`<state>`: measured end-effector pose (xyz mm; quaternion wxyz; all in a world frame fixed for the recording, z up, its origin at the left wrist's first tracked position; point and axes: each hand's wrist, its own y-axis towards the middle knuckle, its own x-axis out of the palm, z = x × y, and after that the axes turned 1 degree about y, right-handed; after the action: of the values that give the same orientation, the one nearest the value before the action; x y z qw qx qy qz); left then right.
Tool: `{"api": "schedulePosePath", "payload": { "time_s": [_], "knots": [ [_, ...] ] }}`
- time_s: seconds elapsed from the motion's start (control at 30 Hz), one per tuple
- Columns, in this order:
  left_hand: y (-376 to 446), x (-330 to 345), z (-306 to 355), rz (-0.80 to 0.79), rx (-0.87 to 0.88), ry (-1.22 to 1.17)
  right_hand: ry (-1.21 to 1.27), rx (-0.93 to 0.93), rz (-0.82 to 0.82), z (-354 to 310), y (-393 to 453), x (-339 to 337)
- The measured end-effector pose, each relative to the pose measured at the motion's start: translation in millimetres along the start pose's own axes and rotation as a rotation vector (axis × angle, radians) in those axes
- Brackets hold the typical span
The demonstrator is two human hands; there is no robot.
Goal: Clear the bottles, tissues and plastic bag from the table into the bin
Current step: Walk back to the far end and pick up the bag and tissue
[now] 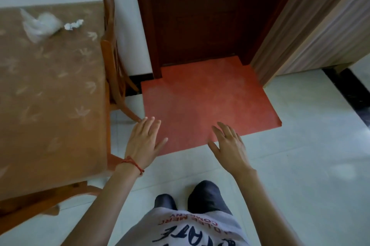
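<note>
A clear plastic bag (41, 25) lies crumpled near the far edge of the brown patterned table (50, 105) on the left. A crumpled white tissue (73, 24) sits just right of the bag. My left hand (143, 141) hovers with straight, spread fingers over the floor beside the table's right edge, holding nothing. My right hand (228, 145) is stretched out over the edge of the red mat, fingers relaxed and empty. No bottle and no bin is in view.
A wooden chair (112, 61) stands against the table's right side, and another chair part (40, 203) shows at the table's near edge. A red mat (200, 101) lies before a dark wooden door (200, 15). A ribbed cabinet side (312, 25) stands at right. White tiled floor surrounds me.
</note>
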<state>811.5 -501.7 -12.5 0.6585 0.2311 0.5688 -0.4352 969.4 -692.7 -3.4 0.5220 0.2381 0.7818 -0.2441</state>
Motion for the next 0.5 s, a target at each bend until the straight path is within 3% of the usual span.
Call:
{"api": "schedulePosePath", "payload": {
  "time_s": [0.5],
  "knots": [
    [204,-49,28,0.089,-0.179,0.017,-0.004,-0.182,-0.085,72,240,-71]
  ]
}}
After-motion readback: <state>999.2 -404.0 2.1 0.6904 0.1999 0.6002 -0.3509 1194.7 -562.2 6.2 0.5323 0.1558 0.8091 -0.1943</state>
